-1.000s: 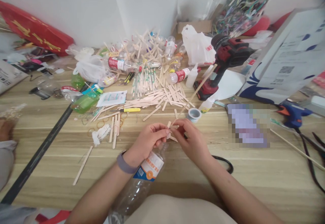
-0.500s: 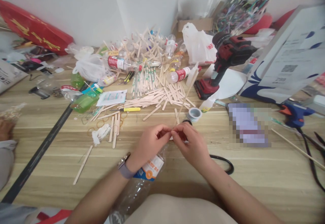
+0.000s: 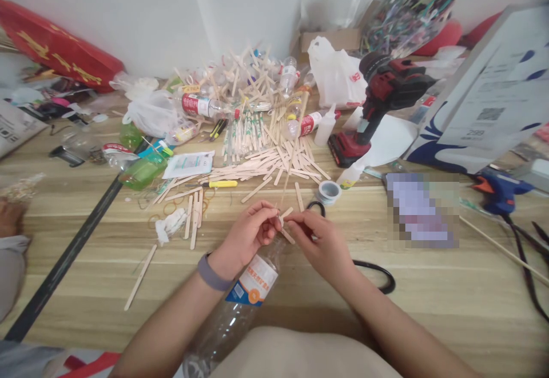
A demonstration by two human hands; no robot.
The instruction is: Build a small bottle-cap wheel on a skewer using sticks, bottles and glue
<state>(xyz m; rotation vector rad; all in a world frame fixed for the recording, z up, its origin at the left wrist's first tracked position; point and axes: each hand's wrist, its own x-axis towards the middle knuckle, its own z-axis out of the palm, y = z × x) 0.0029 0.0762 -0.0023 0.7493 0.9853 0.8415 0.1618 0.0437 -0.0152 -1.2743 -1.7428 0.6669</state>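
Just beyond the neck of the clear, ribbed plastic bottle (image 3: 234, 323), the left hand (image 3: 253, 232) pinches small flat pale wooden pieces (image 3: 286, 216), crossed, at its fingertips. The right hand (image 3: 319, 243) closes its thumb and forefinger on their near-right side. A slim, straight tan wooden rod (image 3: 293, 158) rises from the fingers, its long axis running away from the bottle, leaning slightly right. The bottle slants, neck toward the hands, base toward the lower left.
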